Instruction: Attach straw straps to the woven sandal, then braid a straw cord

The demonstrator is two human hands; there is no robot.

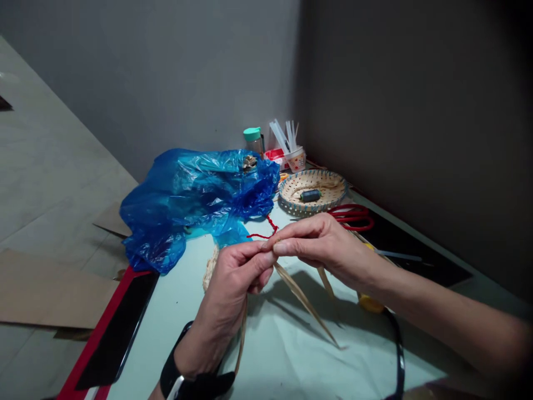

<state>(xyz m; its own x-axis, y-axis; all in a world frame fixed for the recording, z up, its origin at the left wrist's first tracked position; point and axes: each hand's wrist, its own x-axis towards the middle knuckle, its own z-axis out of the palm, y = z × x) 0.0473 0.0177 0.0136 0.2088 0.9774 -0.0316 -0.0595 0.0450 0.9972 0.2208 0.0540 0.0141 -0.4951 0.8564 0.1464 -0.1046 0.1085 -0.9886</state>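
Observation:
My left hand (233, 283) and my right hand (320, 244) meet above the pale table (291, 361), both pinched on thin dried leaf strips (306, 303) that hang down from the fingers. A red thread (266, 230) runs from the pinch point up toward the blue bag. A small woven straw piece (209, 266) peeks out behind my left hand. A black band wraps my left wrist.
A crumpled blue plastic bag (195, 200) lies at the back left. A woven basket (312, 191) holds a dark thread spool (310, 195). Red scissors (352, 216), a cup of white sticks (293, 153), a green-capped bottle (254, 139) and a yellow object (370, 304) stand nearby. Cardboard (50, 289) lies on the floor.

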